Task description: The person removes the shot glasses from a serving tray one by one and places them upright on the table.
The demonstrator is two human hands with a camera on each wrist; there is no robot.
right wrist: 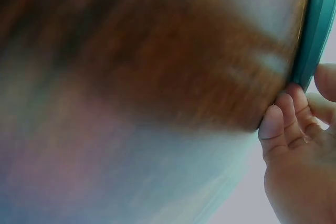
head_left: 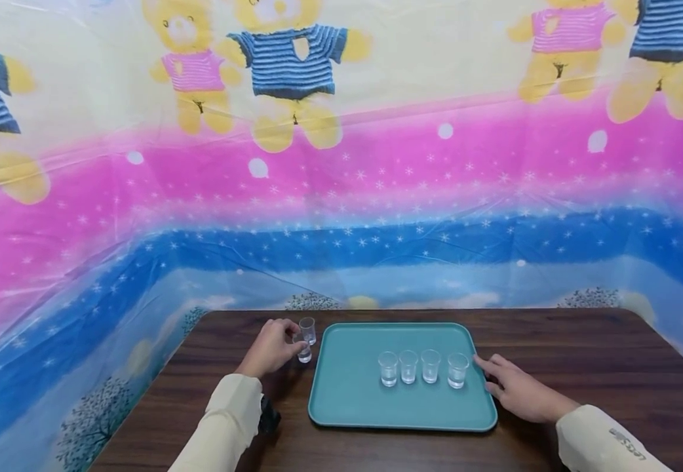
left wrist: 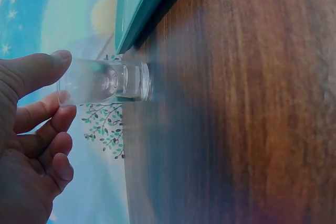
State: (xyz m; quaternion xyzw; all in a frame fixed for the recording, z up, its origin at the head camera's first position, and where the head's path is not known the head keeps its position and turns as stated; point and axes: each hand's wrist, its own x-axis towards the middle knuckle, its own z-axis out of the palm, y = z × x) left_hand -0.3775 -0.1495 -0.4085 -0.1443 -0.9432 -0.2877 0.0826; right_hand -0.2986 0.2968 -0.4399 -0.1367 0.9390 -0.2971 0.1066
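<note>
In the head view, my left hand (head_left: pixel 272 346) pinches a small clear shot glass (head_left: pixel 304 354) near its rim, at the left of the tray. The left wrist view shows this shot glass (left wrist: pixel 113 81) between thumb and fingers, its thick base at the wooden table. Just behind it stands another shot glass (head_left: pixel 307 328). My right hand (head_left: pixel 518 387) rests with its fingertips against the right edge of the teal tray (head_left: pixel 347 400). Several clear shot glasses (head_left: pixel 408 367) stand upright in a row on the tray's right half.
A dark wooden table (head_left: pixel 583 354) lies under the tray. Behind and around it hangs a printed cloth (head_left: pixel 377 242) with teddy bears and bands of pink and blue. A dark device (head_left: pixel 268 416) sits at the left wrist.
</note>
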